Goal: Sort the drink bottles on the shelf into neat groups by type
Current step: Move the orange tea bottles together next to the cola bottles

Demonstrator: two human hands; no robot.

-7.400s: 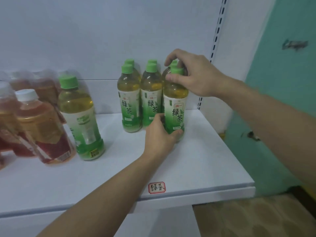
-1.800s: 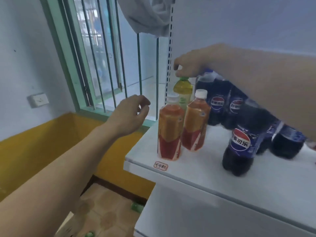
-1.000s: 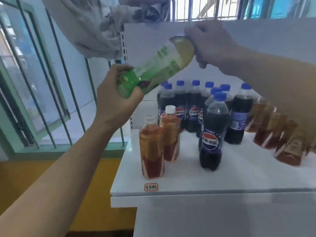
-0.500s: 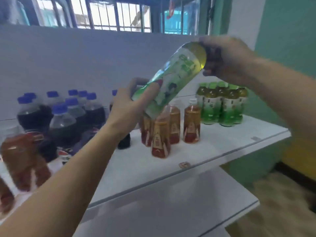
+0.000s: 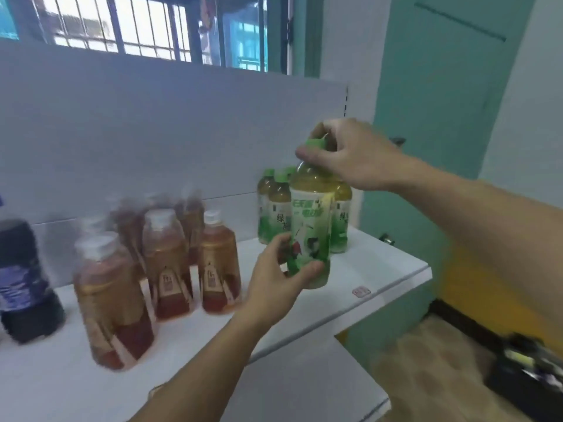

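Note:
I hold a large green tea bottle (image 5: 310,220) upright, just in front of the group of smaller green tea bottles (image 5: 275,208) at the right end of the white shelf (image 5: 380,269). My right hand (image 5: 350,156) grips its green cap and neck from above. My left hand (image 5: 280,269) grips its base. Whether the base touches the shelf is hidden by my fingers. Several red tea bottles (image 5: 164,263) with white caps stand in the middle of the shelf. A dark cola bottle (image 5: 24,281) stands at the far left.
The shelf ends just right of the green tea group, with a small red label (image 5: 361,291) on its front edge. A lower shelf (image 5: 304,388) juts out below. A teal wall (image 5: 441,102) and a barred window (image 5: 152,25) lie behind.
The large green tea bottle, tilted and held high over the red teas before, now stands upright and low beside the green tea group. My view has swung right along the shelf.

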